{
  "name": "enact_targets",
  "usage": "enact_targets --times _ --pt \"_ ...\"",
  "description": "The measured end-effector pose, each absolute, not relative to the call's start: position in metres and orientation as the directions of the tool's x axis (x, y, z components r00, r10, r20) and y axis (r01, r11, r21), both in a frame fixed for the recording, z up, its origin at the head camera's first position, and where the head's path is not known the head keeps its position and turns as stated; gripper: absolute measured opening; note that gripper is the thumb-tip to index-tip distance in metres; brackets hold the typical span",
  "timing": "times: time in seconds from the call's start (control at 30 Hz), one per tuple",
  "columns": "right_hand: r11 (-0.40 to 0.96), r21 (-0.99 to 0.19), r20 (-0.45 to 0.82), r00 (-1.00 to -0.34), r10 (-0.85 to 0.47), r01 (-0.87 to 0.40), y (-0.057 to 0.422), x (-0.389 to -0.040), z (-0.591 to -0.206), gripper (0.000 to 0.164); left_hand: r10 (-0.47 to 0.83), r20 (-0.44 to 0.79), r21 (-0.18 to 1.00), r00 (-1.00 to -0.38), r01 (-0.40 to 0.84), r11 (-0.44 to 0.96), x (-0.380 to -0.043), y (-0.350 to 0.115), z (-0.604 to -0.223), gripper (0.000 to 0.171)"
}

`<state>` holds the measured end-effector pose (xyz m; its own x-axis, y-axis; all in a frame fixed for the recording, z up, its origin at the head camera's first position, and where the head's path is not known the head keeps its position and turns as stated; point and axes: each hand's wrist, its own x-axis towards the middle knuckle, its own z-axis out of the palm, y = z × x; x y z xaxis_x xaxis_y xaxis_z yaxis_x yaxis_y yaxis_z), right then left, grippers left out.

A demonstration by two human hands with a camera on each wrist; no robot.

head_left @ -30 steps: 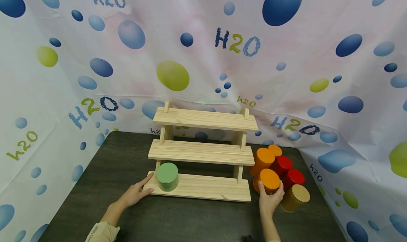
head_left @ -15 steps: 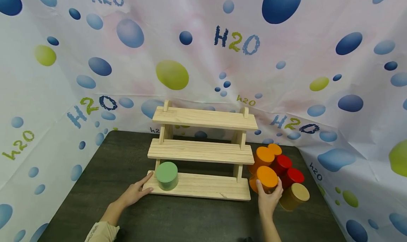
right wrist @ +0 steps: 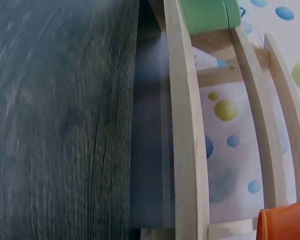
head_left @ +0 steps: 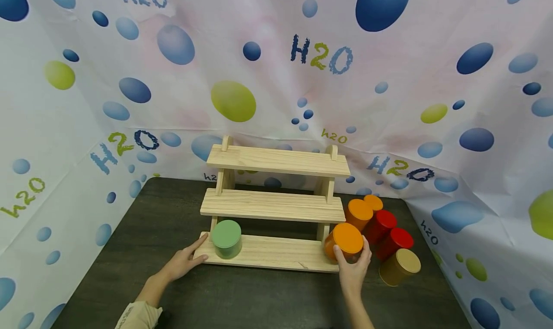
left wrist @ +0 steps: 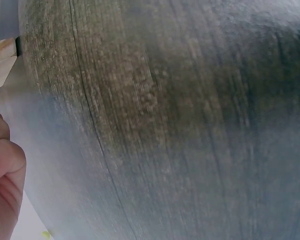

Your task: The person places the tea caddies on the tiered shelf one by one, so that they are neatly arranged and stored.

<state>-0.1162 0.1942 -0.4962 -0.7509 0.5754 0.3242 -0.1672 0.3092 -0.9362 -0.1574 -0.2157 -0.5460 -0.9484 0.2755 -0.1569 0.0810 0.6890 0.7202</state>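
My right hand (head_left: 354,271) grips an orange canister (head_left: 347,238) with a flat lid, its thumb on the near left side and fingers round the right. This canister overlaps the right end of a three-tier wooden shelf's bottom board (head_left: 276,252) in the head view. In the right wrist view, the orange canister (right wrist: 285,222) shows at the lower right corner. A green canister (head_left: 226,240) stands on the board's left end. Beside it, my left hand (head_left: 183,262) holds the board's left corner, thumb along the front edge. In the left wrist view, part of the left hand (left wrist: 5,175) shows.
Right of the shelf, more canisters stand on the dark table (head_left: 259,300): orange ones (head_left: 358,213) at the back, red ones (head_left: 395,242) in the middle and a tan one (head_left: 401,267) in front. A dotted curtain (head_left: 276,79) surrounds the table's back and sides.
My right hand has moved left with the orange canister, from the group of canisters to the right end of the bottom board. The left hand has stayed at the shelf's corner.
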Motion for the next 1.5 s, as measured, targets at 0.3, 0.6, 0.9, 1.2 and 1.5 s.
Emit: enact_targets --times 0.3,0.6,0.9,1.2,1.5 --pt "0.281 -0.947 0.287 -0.802 0.523 -0.156 0.185 -0.117 -0.513 0.071 0.251 -0.172 0.714 -0.953 0.056 0.698 -0.157 -0.215 -0.543 0.071" --pt "0.223 -0.967 0.216 -0.857 0.467 -0.122 0.171 -0.117 -0.506 0.073 0.258 -0.183 0.704 -0.949 0.056 0.708 -0.157 -0.214 -0.543 0.072" --pt "0.234 -0.968 0.182 -0.897 0.403 -0.092 0.159 -0.118 -0.502 0.074 0.246 -0.179 0.703 -0.953 0.051 0.710 -0.158 -0.215 -0.544 0.071" --pt "0.167 -0.978 0.171 -0.939 0.297 -0.125 0.148 -0.121 -0.505 0.071 0.256 -0.184 0.703 -0.949 0.055 0.709 -0.159 -0.215 -0.544 0.072" --pt "0.170 -0.976 0.172 -0.960 0.223 -0.136 0.135 -0.123 -0.513 0.073 0.252 -0.180 0.703 -0.951 0.055 0.709 -0.157 -0.214 -0.544 0.071"
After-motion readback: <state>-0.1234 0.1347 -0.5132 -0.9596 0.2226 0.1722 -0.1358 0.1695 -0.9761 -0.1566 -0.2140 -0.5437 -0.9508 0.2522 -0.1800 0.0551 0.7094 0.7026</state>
